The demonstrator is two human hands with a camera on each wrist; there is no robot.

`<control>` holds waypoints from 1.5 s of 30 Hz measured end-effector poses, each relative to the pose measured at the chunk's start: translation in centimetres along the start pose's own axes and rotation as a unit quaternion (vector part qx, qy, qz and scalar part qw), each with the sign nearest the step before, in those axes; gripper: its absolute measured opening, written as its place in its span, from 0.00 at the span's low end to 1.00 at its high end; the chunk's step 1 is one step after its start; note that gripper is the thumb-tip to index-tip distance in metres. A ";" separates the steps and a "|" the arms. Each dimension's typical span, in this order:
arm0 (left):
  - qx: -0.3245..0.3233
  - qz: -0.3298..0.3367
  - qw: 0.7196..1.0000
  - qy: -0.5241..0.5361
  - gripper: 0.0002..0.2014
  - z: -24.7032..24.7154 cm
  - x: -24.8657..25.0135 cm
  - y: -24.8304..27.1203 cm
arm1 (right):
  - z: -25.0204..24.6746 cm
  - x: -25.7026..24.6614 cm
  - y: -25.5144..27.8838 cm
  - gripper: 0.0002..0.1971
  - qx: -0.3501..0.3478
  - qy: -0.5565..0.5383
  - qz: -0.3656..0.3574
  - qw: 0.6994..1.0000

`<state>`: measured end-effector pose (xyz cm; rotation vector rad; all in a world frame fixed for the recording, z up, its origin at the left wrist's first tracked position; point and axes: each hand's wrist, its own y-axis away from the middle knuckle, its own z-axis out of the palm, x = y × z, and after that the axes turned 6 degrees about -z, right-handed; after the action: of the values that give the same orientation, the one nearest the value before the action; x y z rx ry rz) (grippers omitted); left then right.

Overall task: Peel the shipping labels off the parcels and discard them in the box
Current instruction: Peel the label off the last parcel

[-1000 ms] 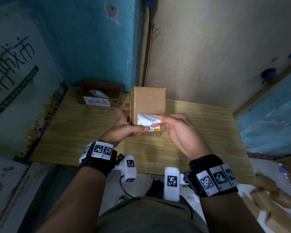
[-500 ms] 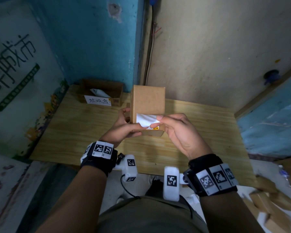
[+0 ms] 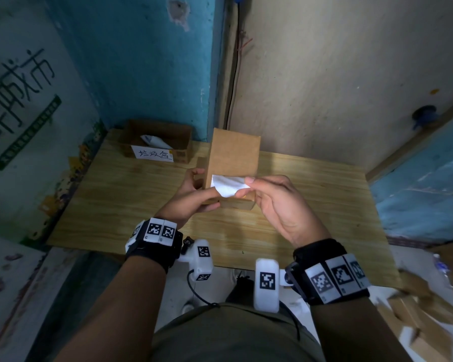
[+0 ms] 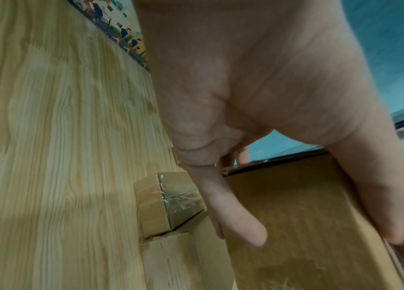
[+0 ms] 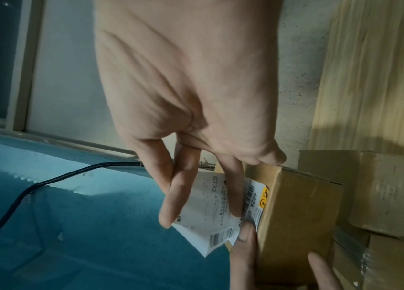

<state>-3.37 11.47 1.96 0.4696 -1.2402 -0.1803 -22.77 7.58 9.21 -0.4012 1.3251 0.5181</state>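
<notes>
A brown cardboard parcel (image 3: 233,155) stands upright above the wooden table (image 3: 115,194), held near its bottom by my left hand (image 3: 194,194), thumb on the front face. In the left wrist view my left hand (image 4: 283,206) wraps the parcel (image 4: 295,225). My right hand (image 3: 254,186) pinches the white shipping label (image 3: 228,185), which is partly lifted off the parcel's lower front and curls towards me. The right wrist view shows the printed label (image 5: 216,212) between the fingers of my right hand (image 5: 203,206), still stuck along the parcel (image 5: 295,212) edge. The open discard box (image 3: 157,142) sits at the table's back left.
The discard box holds a crumpled white paper (image 3: 154,141) and carries a handwritten tag (image 3: 152,154). More small parcels (image 4: 168,202) lie on the table behind the held one. Several cardboard boxes (image 3: 424,309) lie on the floor at right. Walls close in behind and left.
My right hand has pulled the label further off the parcel; more of it now curls free. The left hand keeps holding the parcel in about the same place.
</notes>
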 end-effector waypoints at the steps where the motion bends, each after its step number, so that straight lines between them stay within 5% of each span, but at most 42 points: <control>1: 0.000 0.002 1.000 -0.002 0.43 0.0 -0.1 0.0 | 0.0 0.0 0.0 0.13 0.000 0.001 0.000 1.000; 35: -0.004 -0.004 0.999 -0.046 0.35 1.2 0.0 0.4 | -0.3 -0.8 1.5 0.16 -0.011 0.009 -0.005 1.000; 45: -0.019 0.005 0.999 -0.033 0.41 1.5 0.0 0.2 | -0.3 -1.3 1.8 0.21 -0.005 0.001 -0.007 1.000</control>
<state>-4.78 11.26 2.38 0.4278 -1.3014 -0.2114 -24.25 8.67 10.48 -0.4192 1.3211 0.5136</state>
